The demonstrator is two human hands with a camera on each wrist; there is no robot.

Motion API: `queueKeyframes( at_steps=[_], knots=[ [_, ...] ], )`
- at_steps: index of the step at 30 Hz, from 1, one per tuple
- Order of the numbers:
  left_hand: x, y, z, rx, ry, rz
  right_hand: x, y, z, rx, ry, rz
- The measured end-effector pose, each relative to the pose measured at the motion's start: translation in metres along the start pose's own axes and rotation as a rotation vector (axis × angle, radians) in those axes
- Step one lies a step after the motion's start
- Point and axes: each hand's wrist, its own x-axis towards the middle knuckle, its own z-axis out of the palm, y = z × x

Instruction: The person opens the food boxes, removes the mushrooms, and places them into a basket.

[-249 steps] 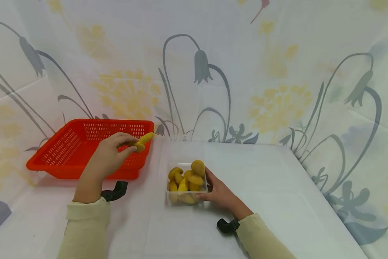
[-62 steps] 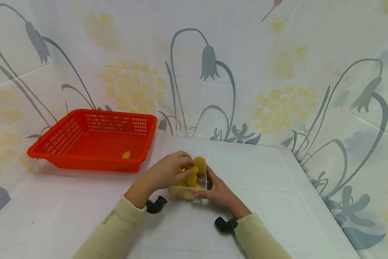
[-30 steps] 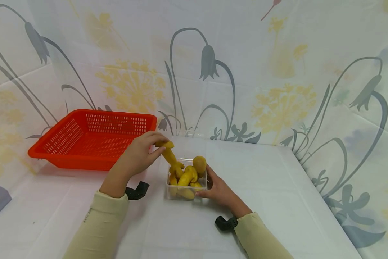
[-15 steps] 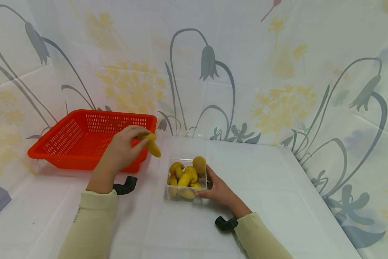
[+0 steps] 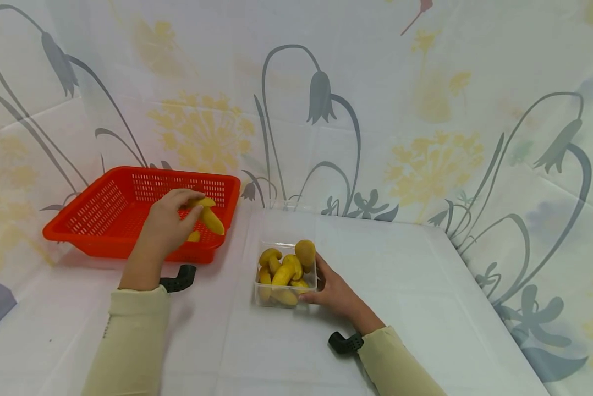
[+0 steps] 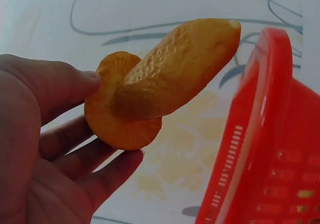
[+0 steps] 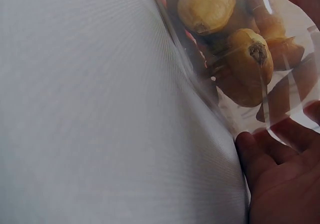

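Note:
My left hand (image 5: 170, 220) pinches a yellow mushroom (image 5: 210, 219) by its cap, over the right end of the red plastic basket (image 5: 61, 237). In the left wrist view the mushroom's thick stem (image 6: 185, 64) points up and away, with the thumb and fingers at the cap's edge. Another yellow mushroom (image 5: 194, 236) lies inside the basket, partly hidden by the hand. My right hand (image 5: 338, 294) grips the right side of a clear plastic box (image 5: 260, 297). Several yellow mushrooms (image 5: 283, 273) fill that box, and one round cap (image 5: 305, 254) stands above its rim.
A white cloth covers the table (image 5: 415, 286), and a flower-printed sheet (image 5: 366, 93) hangs behind it. The box's clear lid (image 5: 289, 220) seems to extend behind the box, hard to make out. Black wrist cameras (image 5: 346, 343) sit on both wrists.
My left hand has taken the mushroom out of the clear box and carried it left to the basket. The right hand has kept its grip on the box.

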Motion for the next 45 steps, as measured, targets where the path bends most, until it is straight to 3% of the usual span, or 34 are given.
queueKeyframes(
  at_steps=[15,25,45],
  knots=[
    [0.001,-0.014,0.002,0.026,-0.026,-0.069,0.001,0.002,-0.001,0.017,-0.017,-0.002],
    [0.004,-0.022,0.010,0.078,-0.130,-0.125,0.001,0.003,-0.001,0.003,-0.013,-0.006],
    [0.010,-0.028,0.018,0.166,-0.248,-0.139,0.001,0.001,0.000,0.007,-0.012,-0.011]
  ],
)
